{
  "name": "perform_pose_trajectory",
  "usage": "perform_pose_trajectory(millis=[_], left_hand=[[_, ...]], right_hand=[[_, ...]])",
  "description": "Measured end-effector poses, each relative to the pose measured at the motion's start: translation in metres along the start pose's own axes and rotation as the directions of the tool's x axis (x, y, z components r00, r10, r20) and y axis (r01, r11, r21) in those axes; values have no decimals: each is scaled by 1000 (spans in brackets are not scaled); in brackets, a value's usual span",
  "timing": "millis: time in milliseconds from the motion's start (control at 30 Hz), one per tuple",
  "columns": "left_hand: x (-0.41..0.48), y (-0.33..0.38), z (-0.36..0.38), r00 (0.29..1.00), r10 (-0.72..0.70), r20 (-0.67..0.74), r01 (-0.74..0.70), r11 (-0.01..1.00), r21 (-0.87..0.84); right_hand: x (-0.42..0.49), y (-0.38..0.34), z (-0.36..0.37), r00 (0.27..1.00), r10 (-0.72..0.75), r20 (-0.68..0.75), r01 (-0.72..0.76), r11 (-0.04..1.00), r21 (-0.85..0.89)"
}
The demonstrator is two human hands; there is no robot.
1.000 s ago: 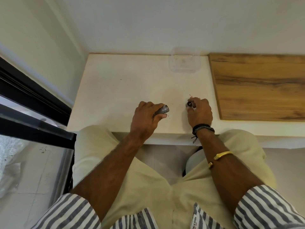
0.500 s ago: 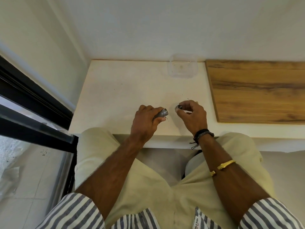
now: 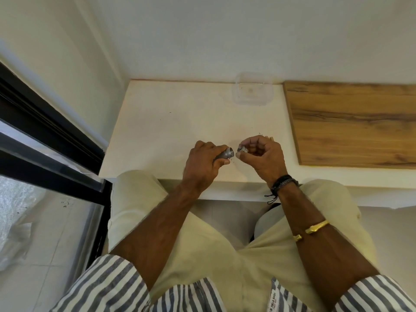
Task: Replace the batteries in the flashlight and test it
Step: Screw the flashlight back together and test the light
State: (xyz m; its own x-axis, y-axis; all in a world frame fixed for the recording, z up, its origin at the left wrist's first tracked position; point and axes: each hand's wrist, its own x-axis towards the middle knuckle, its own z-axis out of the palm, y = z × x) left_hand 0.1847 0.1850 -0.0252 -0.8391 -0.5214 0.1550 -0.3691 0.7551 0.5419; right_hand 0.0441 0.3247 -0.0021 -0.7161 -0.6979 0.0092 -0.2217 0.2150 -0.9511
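Left hand [image 3: 203, 162] grips flashlight body [image 3: 225, 154]; right hand [image 3: 264, 155] pinches cap [image 3: 242, 149], just apart.

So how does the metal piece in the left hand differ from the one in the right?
The flashlight body in the left hand is longer and wrapped in the fist, with only its open end showing. The small end piece in the right hand is short and pinched by the fingers. The body's open end points right, and the end piece faces it, apart. Both are grey metal, held above the white counter.
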Motion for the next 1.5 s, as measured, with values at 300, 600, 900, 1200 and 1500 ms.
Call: perform_pose_trajectory(millis=[300,600,900,1200,1500], left_hand=[[-1,0,1,998,52,28,-53,999,15],[-3,4,0,998,37,42,-37,999,18],[-2,7,-4,991,64,116,-68,997,31],[-4,9,-8,992,117,49,-122,984,127],[-5,6,-9,988,145,51,-149,984,98]], right_hand=[[-3,-2,2,991,-50,126,60,995,-82],[-1,12,1,978,-136,161,151,984,-89],[-1,9,-1,963,-169,209,196,974,-113],[-1,11,1,973,-120,196,144,984,-109],[-3,9,3,963,-188,192,217,965,-146]])
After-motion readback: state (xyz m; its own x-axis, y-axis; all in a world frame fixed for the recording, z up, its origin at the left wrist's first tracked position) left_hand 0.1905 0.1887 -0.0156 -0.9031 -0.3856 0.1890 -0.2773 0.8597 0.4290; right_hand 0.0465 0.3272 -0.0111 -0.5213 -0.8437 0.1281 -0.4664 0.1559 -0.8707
